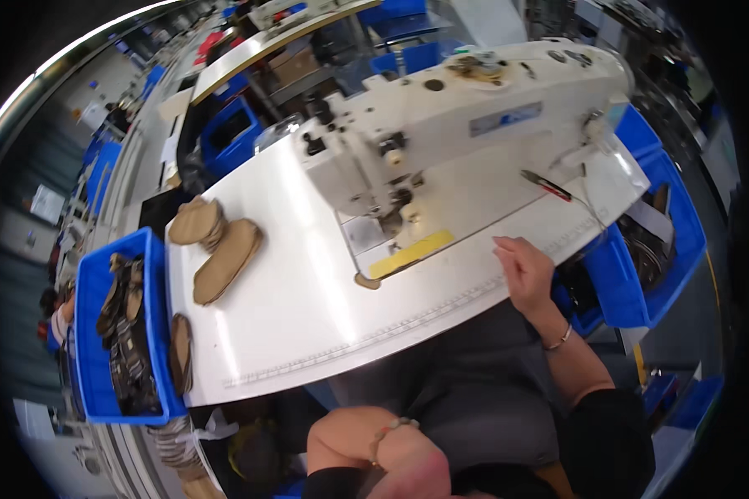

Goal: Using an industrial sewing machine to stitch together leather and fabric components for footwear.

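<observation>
White table (pixel 308 316) edge bears the open, empty right hand (pixel 524 273), tan piece (pixel 367 282) well left.

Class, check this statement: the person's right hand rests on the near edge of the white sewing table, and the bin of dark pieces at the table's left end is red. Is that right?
Not quite. The head view shows the bin is blue, not red. The rest holds: the right hand rests on the near edge of the white sewing table.

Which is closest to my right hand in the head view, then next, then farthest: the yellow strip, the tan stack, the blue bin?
From the right hand:
1. Yellow strip, just left, under the sewing machine head.
2. Tan stack, farther left on the table.
3. Blue bin, past the table's left edge.
</observation>
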Motion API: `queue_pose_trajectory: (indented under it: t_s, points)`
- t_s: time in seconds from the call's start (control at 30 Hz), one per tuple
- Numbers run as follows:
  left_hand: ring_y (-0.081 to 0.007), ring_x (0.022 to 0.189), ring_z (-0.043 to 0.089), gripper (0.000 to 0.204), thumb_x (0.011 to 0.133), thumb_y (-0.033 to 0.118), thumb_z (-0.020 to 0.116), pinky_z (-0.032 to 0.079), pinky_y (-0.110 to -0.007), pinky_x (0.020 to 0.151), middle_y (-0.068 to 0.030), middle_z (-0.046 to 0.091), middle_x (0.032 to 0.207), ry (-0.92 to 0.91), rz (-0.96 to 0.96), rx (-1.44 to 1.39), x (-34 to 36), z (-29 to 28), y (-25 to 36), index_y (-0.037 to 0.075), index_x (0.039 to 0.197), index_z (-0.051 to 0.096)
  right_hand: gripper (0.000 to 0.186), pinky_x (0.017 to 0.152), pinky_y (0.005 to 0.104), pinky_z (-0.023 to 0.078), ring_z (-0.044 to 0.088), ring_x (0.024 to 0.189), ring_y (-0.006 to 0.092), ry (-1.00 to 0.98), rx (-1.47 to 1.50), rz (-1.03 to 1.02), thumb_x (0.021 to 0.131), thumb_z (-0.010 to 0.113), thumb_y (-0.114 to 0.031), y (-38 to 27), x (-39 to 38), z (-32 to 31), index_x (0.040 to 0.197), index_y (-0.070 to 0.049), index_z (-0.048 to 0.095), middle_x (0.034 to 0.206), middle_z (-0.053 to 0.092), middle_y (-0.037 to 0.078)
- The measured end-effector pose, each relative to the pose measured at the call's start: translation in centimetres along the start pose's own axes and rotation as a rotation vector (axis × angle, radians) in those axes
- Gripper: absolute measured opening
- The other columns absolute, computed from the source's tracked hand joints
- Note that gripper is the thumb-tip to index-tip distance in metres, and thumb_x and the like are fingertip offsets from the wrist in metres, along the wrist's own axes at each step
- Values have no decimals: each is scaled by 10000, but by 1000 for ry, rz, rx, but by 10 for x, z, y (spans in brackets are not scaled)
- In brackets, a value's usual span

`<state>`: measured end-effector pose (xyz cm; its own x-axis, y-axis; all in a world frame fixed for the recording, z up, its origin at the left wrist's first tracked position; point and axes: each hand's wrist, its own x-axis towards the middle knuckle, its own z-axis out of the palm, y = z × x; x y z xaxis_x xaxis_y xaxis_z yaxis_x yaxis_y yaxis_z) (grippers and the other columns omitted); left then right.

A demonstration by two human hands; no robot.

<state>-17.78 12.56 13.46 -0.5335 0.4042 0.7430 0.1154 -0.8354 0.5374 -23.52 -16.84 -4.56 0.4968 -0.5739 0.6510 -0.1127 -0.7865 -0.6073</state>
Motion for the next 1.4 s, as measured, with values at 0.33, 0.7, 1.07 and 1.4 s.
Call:
queue_pose_trajectory:
  t_s: [0.33,0.7,1.07,1.4]
  points:
    - [-316,1274,465,511,1000,315,510,345,-464,1034,-161,489,1433,-76,-106,-320,-9,-30,-37,48,1429,440,122,519,273,410,528,546,169,-31,49,17,914,641,-66,3,0,1,994,12,689,736,625,101]
    - [-308,1310,418,521,967,328,552,303,-512,1045,-117,510,1423,-161,-315,-758,-46,-60,-31,99,1426,457,126,519,279,414,542,545,194,-25,0,-21,912,642,-85,6,-4,-6,984,8,687,755,640,115]
    - [-301,1346,372,536,935,340,593,261,-561,1055,-74,531,1413,-254,-495,-1228,-79,-106,-38,150,1422,475,119,514,288,418,572,560,209,-40,-16,-44,910,640,-82,4,-3,-2,977,7,683,766,646,114]
    - [-295,1379,330,554,906,352,631,223,-605,1064,-35,549,1404,-301,-515,-1568,-129,-132,6,197,1419,490,131,557,300,455,605,612,233,-50,-17,-66,921,615,-66,8,-6,-1,996,23,676,814,657,141]
